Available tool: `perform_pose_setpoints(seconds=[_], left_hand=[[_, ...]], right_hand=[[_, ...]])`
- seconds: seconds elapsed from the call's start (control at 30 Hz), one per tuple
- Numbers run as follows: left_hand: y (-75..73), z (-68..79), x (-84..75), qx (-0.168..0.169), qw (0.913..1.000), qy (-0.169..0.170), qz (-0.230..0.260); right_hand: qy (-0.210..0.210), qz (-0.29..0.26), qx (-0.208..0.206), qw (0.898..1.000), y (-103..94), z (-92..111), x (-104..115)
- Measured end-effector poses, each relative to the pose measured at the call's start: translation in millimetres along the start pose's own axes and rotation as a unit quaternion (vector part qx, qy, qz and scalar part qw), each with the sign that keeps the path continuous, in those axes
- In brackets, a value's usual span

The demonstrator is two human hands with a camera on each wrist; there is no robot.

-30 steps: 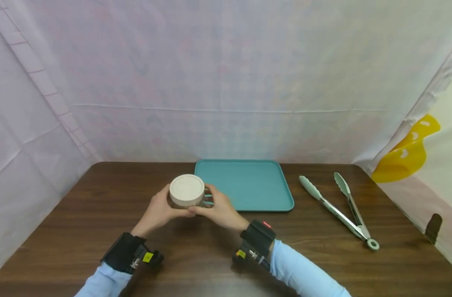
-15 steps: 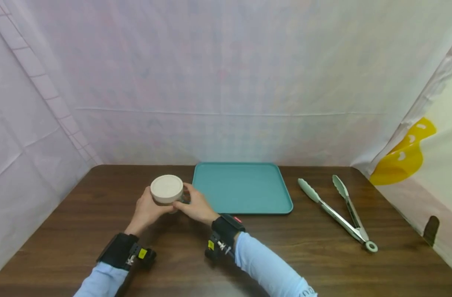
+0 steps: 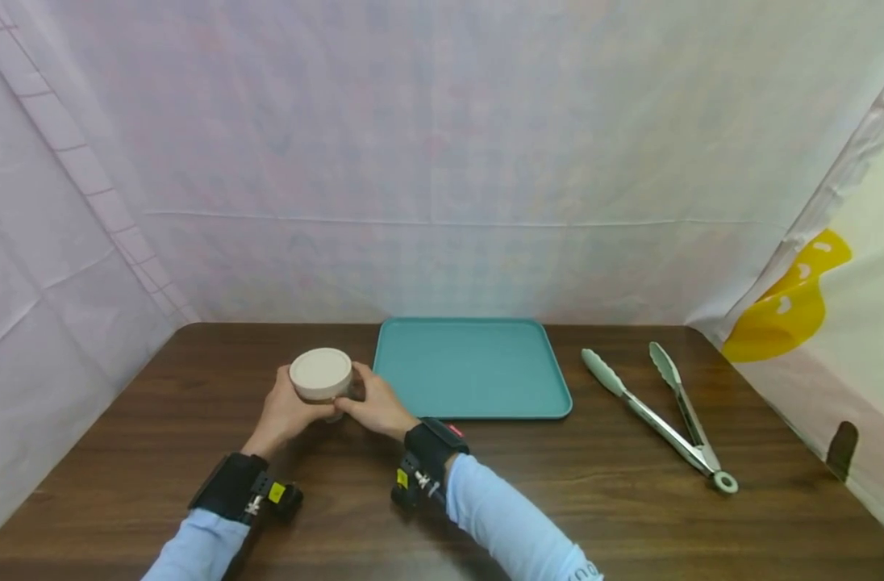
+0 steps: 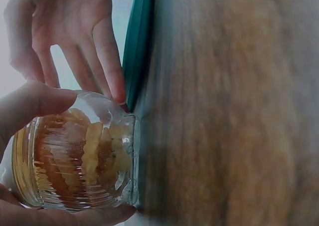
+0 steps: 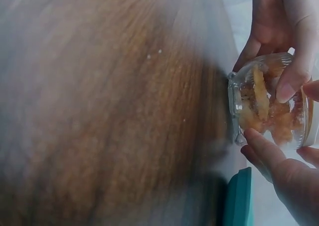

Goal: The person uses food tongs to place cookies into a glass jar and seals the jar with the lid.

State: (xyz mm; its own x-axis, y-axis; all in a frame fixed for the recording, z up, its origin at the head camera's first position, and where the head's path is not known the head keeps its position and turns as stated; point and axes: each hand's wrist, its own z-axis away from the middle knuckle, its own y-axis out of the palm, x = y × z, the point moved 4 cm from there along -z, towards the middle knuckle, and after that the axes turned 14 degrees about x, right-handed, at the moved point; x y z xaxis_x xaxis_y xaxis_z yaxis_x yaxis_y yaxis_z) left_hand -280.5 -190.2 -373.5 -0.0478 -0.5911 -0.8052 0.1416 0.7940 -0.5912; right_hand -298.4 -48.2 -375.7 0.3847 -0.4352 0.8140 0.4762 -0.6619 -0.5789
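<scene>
A clear glass jar [image 4: 94, 156] with a white lid [image 3: 321, 372] stands upright at the table's left-centre. Golden-brown, ridged pieces show through its ribbed glass. My left hand [image 3: 282, 410] grips the jar from the left, its thumb across the front and fingers round the far side. From the other side my right hand [image 3: 378, 407] holds it too, with fingertips at the glass near the base and the thumb towards the front. Both thumbs meet at the front of the jar in the head view. The jar's base is close over the wooden table [image 5: 149, 111] in both wrist views.
A teal tray [image 3: 474, 367] lies at the back centre, just right of the hands. Metal tongs [image 3: 663, 424] with pale grey tips lie spread at the right. Pale cloth [image 3: 442, 161] hangs behind the table, and a yellow shape [image 3: 783, 315] is at the right side.
Both hands have carried the jar left, away from the tray, and lowered it slightly towards the table. Tray and tongs have stayed in place; the head view has shifted a little.
</scene>
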Motion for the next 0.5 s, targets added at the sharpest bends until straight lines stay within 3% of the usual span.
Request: perform_pose_setpoints(seconds=[0.27,0.5], left_hand=[[1.9,-1.8,-3.2,0.017,0.9998,0.011,-0.006],[-9.8,2.4,-11.6,0.109,0.9940,0.009,-0.007]], right_hand=[[0.001,-0.011,-0.007,1.000,-0.6,-1,-7],[0.008,-0.059,0.023,0.998,-7.1,5,-12]])
